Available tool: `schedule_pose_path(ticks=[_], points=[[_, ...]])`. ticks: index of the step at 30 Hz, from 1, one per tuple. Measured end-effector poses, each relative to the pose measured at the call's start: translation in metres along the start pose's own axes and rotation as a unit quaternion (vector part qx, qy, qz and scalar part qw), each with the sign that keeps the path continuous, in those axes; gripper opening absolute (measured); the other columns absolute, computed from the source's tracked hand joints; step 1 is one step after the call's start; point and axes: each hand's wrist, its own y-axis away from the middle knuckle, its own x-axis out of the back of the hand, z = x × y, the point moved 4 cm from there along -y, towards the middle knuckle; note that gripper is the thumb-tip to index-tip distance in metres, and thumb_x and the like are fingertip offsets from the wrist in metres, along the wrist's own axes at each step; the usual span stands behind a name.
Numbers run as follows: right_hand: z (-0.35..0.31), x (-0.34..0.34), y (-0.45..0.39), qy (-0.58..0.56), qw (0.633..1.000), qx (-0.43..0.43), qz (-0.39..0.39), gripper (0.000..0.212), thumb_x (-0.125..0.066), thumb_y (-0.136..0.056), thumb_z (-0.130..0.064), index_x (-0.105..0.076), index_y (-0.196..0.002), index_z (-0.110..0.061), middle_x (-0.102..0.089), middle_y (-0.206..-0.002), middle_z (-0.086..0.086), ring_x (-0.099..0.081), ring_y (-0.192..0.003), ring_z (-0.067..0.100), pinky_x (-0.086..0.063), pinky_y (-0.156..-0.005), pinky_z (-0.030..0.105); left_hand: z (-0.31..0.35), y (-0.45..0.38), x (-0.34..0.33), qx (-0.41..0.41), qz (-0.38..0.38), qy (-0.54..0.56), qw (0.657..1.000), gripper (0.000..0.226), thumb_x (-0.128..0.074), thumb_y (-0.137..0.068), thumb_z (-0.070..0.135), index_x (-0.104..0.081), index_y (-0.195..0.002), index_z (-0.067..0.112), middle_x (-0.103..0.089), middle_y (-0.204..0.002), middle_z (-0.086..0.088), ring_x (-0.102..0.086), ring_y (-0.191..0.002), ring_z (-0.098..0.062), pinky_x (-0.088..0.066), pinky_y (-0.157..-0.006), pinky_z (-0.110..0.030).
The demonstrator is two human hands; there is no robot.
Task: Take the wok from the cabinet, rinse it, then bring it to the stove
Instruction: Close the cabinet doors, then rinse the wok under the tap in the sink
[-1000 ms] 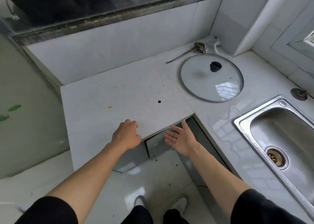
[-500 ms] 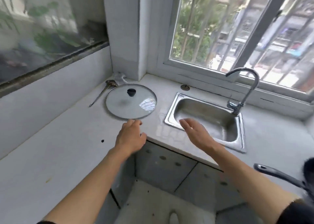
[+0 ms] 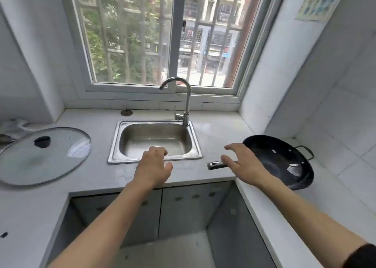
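A black wok (image 3: 284, 162) lies on the white counter at the right, its long handle (image 3: 216, 164) pointing left toward the sink. My right hand (image 3: 243, 165) hovers over that handle with fingers spread, holding nothing. My left hand (image 3: 153, 169) is over the front rim of the steel sink (image 3: 114, 145), fingers loosely curled down and empty. A curved faucet (image 3: 186, 102) stands at the sink's back right. Grey cabinet doors (image 3: 183, 206) below the sink are closed.
A glass lid (image 3: 40, 155) with a black knob lies on the counter to the left. A sink plug (image 3: 126, 112) sits behind the sink. A barred window (image 3: 158, 33) fills the back wall; a tiled wall (image 3: 325, 105) rises on the right.
My view has swung right from the left counter to face the sink. Both hands moved along with it; the wok has come fully into view and my right hand is now over its handle.
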Motion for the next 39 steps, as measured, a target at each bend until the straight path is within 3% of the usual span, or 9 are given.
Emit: schedule_pose_path(ticks=[3,9,12,15,17,21,28,34,39], points=[[0.054,0.018,0.016,-0.013,0.999,-0.034,0.030,0.049,-0.054,-0.092,-0.047,-0.051,-0.132,-0.019,-0.051,-0.131,-0.001,-0.046,-0.121,0.017,-0.039,-0.105,0.035,0.050,-0.018,-0.037,-0.043,-0.031,-0.017,0.998,0.042,-0.057,-0.087,0.033,-0.052,-0.125,0.016,-0.049,-0.128,-0.007,-0.044,-0.121,-0.025,-0.042,-0.099,-0.041],[0.171,0.044,0.044,-0.040,0.991,-0.091,0.091,0.041,-0.064,-0.089,-0.034,-0.058,-0.123,-0.012,-0.058,-0.122,0.004,-0.051,-0.117,0.021,-0.040,-0.102,0.032,0.144,-0.039,-0.119,-0.104,-0.091,-0.060,0.989,0.039,-0.057,-0.086,0.033,-0.055,-0.121,0.016,-0.052,-0.124,-0.007,-0.047,-0.115,-0.025,-0.044,-0.097,-0.041],[0.220,0.050,0.058,-0.046,0.984,-0.138,0.099,0.044,-0.067,-0.087,-0.031,-0.059,-0.125,-0.008,-0.059,-0.126,0.008,-0.052,-0.119,0.023,-0.040,-0.104,0.036,0.180,-0.042,-0.153,-0.129,-0.123,-0.093,0.980,0.038,-0.056,-0.086,0.035,-0.053,-0.120,0.018,-0.051,-0.123,-0.005,-0.046,-0.113,-0.023,-0.046,-0.095,-0.042],[0.254,0.052,0.068,-0.069,0.978,-0.171,0.102,0.044,-0.068,-0.087,-0.032,-0.059,-0.124,-0.010,-0.059,-0.124,0.006,-0.058,-0.109,0.023,-0.047,-0.097,0.040,0.200,-0.052,-0.178,-0.149,-0.150,-0.129,0.969,0.039,-0.054,-0.087,0.037,-0.051,-0.122,0.019,-0.050,-0.125,-0.003,-0.045,-0.115,-0.023,-0.045,-0.096,-0.039],[0.271,0.052,0.068,-0.069,0.973,-0.192,0.104,0.044,-0.070,-0.085,-0.034,-0.060,-0.122,-0.012,-0.060,-0.120,0.004,-0.060,-0.105,0.021,-0.049,-0.095,0.040,0.207,-0.067,-0.189,-0.159,-0.158,-0.142,0.964,0.039,-0.052,-0.087,0.036,-0.050,-0.122,0.019,-0.050,-0.125,-0.003,-0.045,-0.114,-0.023,-0.046,-0.095,-0.039],[0.295,0.043,0.068,-0.033,0.969,-0.227,0.092,0.054,-0.077,-0.078,-0.033,-0.058,-0.125,-0.014,-0.059,-0.124,0.002,-0.053,-0.117,0.020,-0.040,-0.099,0.030,0.213,-0.098,-0.216,-0.176,-0.186,-0.152,0.955,0.037,-0.051,-0.086,0.035,-0.049,-0.120,0.020,-0.049,-0.125,-0.003,-0.045,-0.113,-0.023,-0.046,-0.091,-0.039],[0.314,0.031,0.045,0.032,0.959,-0.278,0.054,0.066,-0.081,-0.071,-0.037,-0.056,-0.128,-0.016,-0.057,-0.129,0.001,-0.052,-0.121,0.020,-0.041,-0.103,0.033,0.212,-0.152,-0.262,-0.225,-0.203,-0.131,0.944,0.037,-0.052,-0.084,0.035,-0.049,-0.118,0.022,-0.051,-0.122,-0.001,-0.047,-0.109,-0.022,-0.048,-0.080,-0.035],[0.325,0.017,0.035,0.083,0.945,-0.314,0.037,0.062,-0.082,-0.067,-0.047,-0.061,-0.119,-0.019,-0.061,-0.120,-0.005,-0.053,-0.116,0.015,-0.042,-0.097,0.030,0.202,-0.173,-0.291,-0.248,-0.200,-0.120,0.940,0.021,-0.057,-0.076,0.036,-0.041,-0.085,0.025,-0.054,-0.094,0.002,-0.050,-0.094,-0.021,-0.041,-0.061,-0.033],[0.347,0.003,0.040,0.093,0.951,-0.293,0.024,0.048,-0.082,-0.066,-0.049,-0.066,-0.101,-0.021,-0.062,-0.104,-0.009,-0.055,-0.102,0.013,-0.042,-0.086,0.024,0.195,-0.179,-0.309,-0.248,-0.198,-0.139,0.938,0.015,-0.058,-0.077,0.025,-0.043,-0.080,0.024,-0.055,-0.086,0.003,-0.054,-0.087,-0.022,-0.036,-0.057,-0.033]])
